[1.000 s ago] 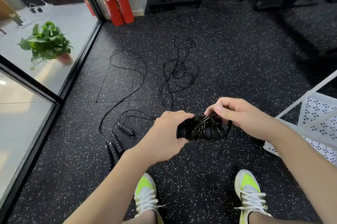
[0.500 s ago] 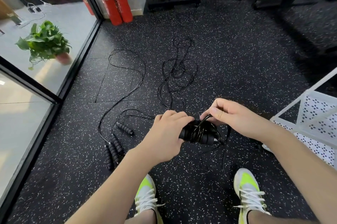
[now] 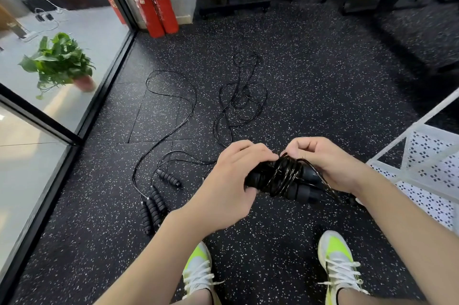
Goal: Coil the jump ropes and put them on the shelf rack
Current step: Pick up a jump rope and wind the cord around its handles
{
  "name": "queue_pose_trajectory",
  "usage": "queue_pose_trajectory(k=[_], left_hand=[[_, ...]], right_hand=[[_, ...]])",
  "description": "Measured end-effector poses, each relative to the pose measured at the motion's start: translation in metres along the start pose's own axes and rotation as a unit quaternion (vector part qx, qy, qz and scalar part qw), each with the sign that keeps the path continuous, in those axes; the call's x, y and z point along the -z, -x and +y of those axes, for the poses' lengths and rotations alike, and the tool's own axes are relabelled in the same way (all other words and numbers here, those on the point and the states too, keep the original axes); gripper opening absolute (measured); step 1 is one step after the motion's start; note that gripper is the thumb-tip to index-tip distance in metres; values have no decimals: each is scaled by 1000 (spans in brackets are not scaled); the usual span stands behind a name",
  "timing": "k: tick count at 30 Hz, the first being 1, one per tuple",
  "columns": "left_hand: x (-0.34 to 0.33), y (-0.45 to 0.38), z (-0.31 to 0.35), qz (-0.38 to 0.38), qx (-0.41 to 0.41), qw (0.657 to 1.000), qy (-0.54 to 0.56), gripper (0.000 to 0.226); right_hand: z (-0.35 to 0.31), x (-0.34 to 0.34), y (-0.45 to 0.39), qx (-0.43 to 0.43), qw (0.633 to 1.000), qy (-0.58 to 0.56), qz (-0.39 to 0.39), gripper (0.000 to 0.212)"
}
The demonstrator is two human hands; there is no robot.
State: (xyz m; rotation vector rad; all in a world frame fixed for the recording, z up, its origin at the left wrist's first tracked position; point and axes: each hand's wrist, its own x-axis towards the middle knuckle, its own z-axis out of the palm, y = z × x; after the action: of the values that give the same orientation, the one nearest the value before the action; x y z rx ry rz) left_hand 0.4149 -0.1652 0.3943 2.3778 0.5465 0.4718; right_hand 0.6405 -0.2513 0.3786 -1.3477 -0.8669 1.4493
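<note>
A black jump rope (image 3: pixel 285 180) sits between my hands above the floor, its cord wound several times around the two handles held side by side. My left hand (image 3: pixel 231 180) grips the left end of the handles. My right hand (image 3: pixel 323 163) curls around the right end and pinches the cord at the top of the bundle. More black jump ropes lie on the floor: a tangled cord (image 3: pixel 238 103) ahead, a long loop (image 3: pixel 173 96) to its left, and several ribbed handles (image 3: pixel 154 203) at lower left. The white shelf rack (image 3: pixel 427 155) stands at the right edge.
Two red fire extinguishers (image 3: pixel 154 1) stand at the back by a glass wall (image 3: pixel 62 111); a potted plant (image 3: pixel 59 61) is behind the glass. Black gym equipment bases (image 3: pixel 238 4) line the back. My shoes (image 3: pixel 337 262) stand on the speckled rubber floor.
The bundle has come closer to the camera and the cord now sits wound tighter around the handles. My right hand moved from the loose cord onto the top of the wraps.
</note>
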Motion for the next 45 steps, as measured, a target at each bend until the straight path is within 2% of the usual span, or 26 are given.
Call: queue_pose_trajectory(k=[2,4,7,9,12,13,16,18,21,22,24,27,28,31,33,37,41,45], left_hand=[[-1,0,2,17,0,1000,-2,71],[-1,1,5,28,5,1000,2,69],[-1,2,6,35,23,999,1,66],[0,2,7,38,43,998,0,64],[1,3,8,45,73,996,13,66],[0,3,8,50,81,995,18,68],[-3,2,7,79,99,991,30,70],[-3,-1,7,106,123,986,39,69],[-1,-5,5,119,141,982,27,63],[-1,-5,3,112,141,984,15,61],[-3,-6,-2,88,130,987,-21,59],[-7,-7,-14,76,102,990,-65,67],[-8,-7,-17,71,96,990,-70,70],[-6,-7,-18,54,91,992,-62,81],[-4,-9,-17,49,89,993,-65,88],[-11,-11,-15,-5,101,991,-93,102],[-22,-11,-14,-49,123,981,-142,92],[-26,-11,-15,-23,148,973,-173,84]], right_hand=[[0,-4,0,-8,999,-49,3,25],[1,-12,-1,-15,995,-93,13,24],[7,-24,-1,-62,982,-161,76,29],[12,-30,1,-61,971,-203,108,40],[15,-36,0,-32,958,-277,71,60],[18,-35,-3,-32,961,-269,53,57],[27,-37,-9,-57,977,-194,64,25],[36,-43,-11,-83,987,-127,52,23],[38,-61,-7,-56,997,42,22,26],[36,-66,-4,-44,990,131,21,25],[31,-73,1,-35,946,321,8,16],[17,-75,12,-26,874,485,-5,11],[11,-74,16,-22,868,497,-2,10],[-9,-66,26,-5,889,457,6,18],[-17,-59,29,8,886,463,8,23],[-21,-50,28,38,820,570,1,25],[-15,-53,25,34,800,599,-13,31],[-13,-54,24,49,813,580,-22,31]])
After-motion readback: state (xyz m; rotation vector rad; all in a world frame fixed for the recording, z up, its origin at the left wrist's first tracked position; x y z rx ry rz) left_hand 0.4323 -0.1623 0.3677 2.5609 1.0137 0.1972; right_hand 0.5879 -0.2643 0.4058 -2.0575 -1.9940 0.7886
